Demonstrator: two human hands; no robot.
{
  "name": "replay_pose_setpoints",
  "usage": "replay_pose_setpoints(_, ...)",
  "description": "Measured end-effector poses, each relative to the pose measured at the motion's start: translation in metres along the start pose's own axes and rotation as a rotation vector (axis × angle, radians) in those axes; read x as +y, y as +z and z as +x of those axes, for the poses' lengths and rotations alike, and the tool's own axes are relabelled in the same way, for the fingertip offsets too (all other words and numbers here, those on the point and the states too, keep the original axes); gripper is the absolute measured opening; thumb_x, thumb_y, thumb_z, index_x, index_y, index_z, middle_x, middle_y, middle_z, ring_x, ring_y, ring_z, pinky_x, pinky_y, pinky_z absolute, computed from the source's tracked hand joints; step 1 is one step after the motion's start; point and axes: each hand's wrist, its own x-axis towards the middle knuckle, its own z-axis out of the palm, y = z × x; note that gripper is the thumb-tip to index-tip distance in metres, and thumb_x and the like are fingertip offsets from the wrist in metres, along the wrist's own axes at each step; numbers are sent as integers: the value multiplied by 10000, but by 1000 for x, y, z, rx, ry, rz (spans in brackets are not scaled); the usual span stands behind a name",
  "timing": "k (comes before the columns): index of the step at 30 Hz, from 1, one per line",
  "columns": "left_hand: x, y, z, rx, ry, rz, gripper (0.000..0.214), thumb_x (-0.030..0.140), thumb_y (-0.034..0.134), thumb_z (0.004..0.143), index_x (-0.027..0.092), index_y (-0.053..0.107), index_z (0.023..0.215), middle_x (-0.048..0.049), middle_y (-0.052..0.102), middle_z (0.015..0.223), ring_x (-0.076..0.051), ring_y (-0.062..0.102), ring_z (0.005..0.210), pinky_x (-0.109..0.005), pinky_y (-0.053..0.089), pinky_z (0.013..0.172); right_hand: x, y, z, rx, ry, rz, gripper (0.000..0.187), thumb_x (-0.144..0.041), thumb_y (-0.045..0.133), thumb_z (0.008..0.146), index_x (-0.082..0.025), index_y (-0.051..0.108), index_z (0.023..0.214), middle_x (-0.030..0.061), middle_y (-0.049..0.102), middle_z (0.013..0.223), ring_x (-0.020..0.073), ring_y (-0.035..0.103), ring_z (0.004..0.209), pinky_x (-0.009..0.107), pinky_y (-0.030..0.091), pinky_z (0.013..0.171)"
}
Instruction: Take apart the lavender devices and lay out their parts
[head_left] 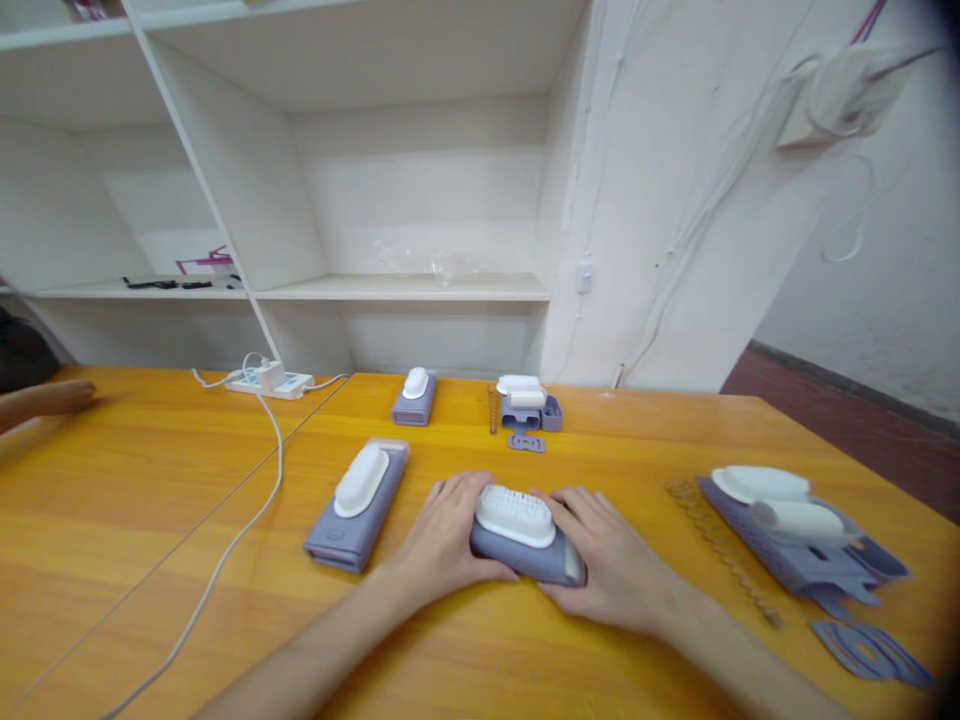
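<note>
Mid-bench: left hand and right hand grip purple case at either end, fingers curled round its sides. White bristled pad uppermost. Second case lies leftward.

bare forearms, bare wrists, bare hands

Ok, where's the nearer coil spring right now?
In the head view, the coil spring lies on the table at right, between the right hand and the nearer purple housing.
</note>
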Motion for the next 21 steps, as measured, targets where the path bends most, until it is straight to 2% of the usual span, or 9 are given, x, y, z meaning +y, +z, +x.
replay_pose_setpoints(3, -2, 2, 2, -24, -12, 7, 982, 561, 810, 469, 220, 377, 1282, -107, 519, 1201, -305, 493, 1085, -448, 412, 913, -3, -4, -3, -48, 2, 67, 708, -283, 661, 672, -168, 422, 1328, 126, 484, 1206, 274, 465, 1098, 423, 394, 966)
replay_pose_setpoints(6, -1, 5, 3, -1, -44, 7, 964, 578, 804, 453, 205, 404, 1247, -104, 530, 1138, -294, 505, 1022, -440, 425, 875, 6, -8, -6, -114, 18, 186, 673, -269, 642, 712, -200, 405, 1338, 104, 417, 1311, 251, 426, 1188, 385, 368, 1018)
replay_pose_setpoints(12, 6, 12, 4, 22, -46, 38, 948, 559, 810, 453, 173, 402, 1216, -105, 545, 1111, -290, 500, 988, -456, 421, 855, 9, -11, -7, -57, 52, 92, 712, -282, 693, 650, -198, 448, 1313, 111, 485, 1202, 277, 474, 1102, 426, 399, 972)
replay_pose_setpoints(15, 4, 11, 4, 20, -49, 13, 938, 542, 818, 446, 186, 404, 1210, -94, 538, 1111, -280, 501, 990, -439, 428, 855, 13, -15, -9, -86, 40, 149, 741, -267, 681, 662, -204, 407, 1347, 102, 474, 1228, 257, 476, 1121, 389, 409, 978)
replay_pose_setpoints(17, -1, 10, 4, 38, -64, 6, 934, 532, 819, 449, 190, 404, 1213, -92, 532, 1111, -277, 500, 1001, -433, 431, 863, 24, -18, -15, -97, 43, 178, 689, -279, 662, 696, -215, 419, 1337, 94, 469, 1251, 247, 484, 1133, 371, 418, 978)
replay_pose_setpoints(19, -7, 9, 3, 80, -94, 16, 909, 521, 814, 470, 191, 409, 1214, -93, 525, 1113, -279, 499, 1016, -435, 429, 877, 40, -19, -24, -26, 103, 121, 570, -347, 634, 750, -219, 477, 1283, 94, 484, 1247, 256, 501, 1124, 393, 431, 964)
replay_pose_setpoints(21, -13, 9, 3, 129, -133, 33, 881, 512, 806, 492, 189, 416, 1213, -96, 518, 1120, -284, 496, 1030, -443, 426, 889, 58, -17, -35, 101, 205, 12, 468, -432, 599, 790, -216, 538, 1201, 98, 519, 1215, 274, 512, 1115, 436, 438, 950)
